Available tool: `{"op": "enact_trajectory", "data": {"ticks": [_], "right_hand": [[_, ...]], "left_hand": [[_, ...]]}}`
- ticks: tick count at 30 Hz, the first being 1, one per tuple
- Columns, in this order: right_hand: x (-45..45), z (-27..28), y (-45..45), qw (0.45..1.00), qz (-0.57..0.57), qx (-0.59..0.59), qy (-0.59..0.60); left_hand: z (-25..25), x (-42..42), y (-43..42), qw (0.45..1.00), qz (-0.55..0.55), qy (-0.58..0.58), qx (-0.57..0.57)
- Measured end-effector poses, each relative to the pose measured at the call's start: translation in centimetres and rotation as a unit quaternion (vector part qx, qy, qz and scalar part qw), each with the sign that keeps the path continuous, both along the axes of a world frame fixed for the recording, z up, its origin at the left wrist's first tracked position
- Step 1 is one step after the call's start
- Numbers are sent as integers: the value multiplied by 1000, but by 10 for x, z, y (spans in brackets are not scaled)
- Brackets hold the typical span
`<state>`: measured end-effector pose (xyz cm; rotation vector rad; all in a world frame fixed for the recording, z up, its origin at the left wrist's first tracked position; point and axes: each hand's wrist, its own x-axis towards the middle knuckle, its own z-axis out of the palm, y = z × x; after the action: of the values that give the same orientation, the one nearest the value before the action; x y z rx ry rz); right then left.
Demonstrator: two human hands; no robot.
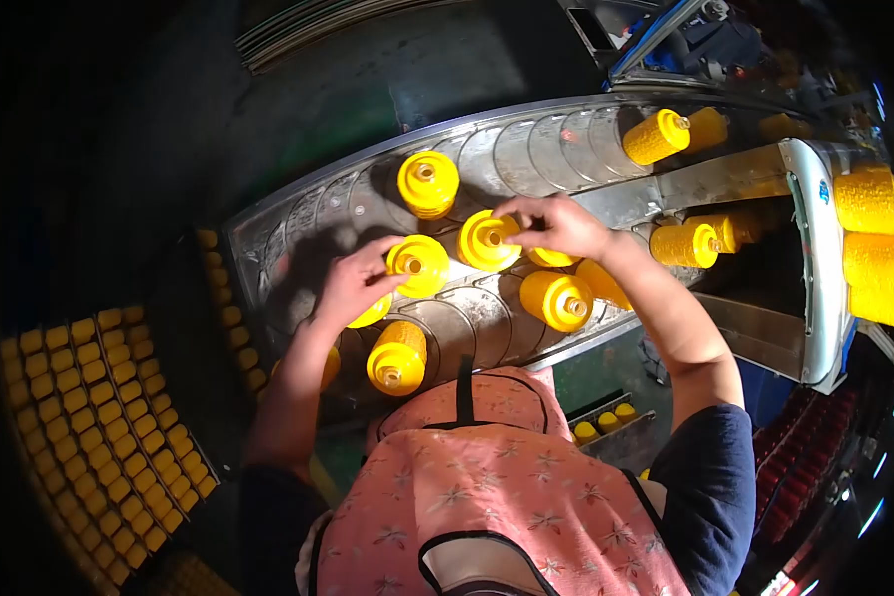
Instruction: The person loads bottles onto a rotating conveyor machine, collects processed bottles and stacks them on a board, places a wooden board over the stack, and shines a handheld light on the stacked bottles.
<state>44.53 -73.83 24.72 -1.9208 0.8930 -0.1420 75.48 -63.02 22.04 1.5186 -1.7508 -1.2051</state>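
Observation:
My left hand [353, 285] has its thumb and fingers around the left side of a yellow cylinder [429, 281], which shows a stepped top and a short narrow neck. To its right, a similar yellow cylinder [479, 256] is pinched at its upper right side by my right hand [558, 225]. Both cylinders stand over the metal conveyor [551, 159]; their undersides are hidden. Another cylinder [427, 204] is upright behind them. In front, one cylinder [399, 348] leans near my apron and another [551, 298] sits below my right forearm. More are partly covered by my hands.
At the right, a white-framed machine opening [815, 268] has yellow cylinders around it. One cylinder [654, 139] is on the far lane. Rows of yellow pieces [99, 417] fill the floor area at left. A phone-like dark slab [591, 30] lies beyond the conveyor.

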Motion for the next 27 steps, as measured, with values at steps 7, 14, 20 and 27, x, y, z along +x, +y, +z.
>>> {"op": "enact_trajectory", "data": {"ticks": [7,14,20,27], "right_hand": [[-10,-35,0,976,-208,-25,-59],[-45,-55,10,960,-180,-212,24],[-61,-35,1,946,-312,-67,-53],[-83,49,19,819,-411,49,-396]], "left_hand": [[-22,11,7,951,232,203,-13],[-14,30,0,963,204,134,-116],[26,16,21,942,219,121,-223],[32,-52,33,921,109,374,24]]}}
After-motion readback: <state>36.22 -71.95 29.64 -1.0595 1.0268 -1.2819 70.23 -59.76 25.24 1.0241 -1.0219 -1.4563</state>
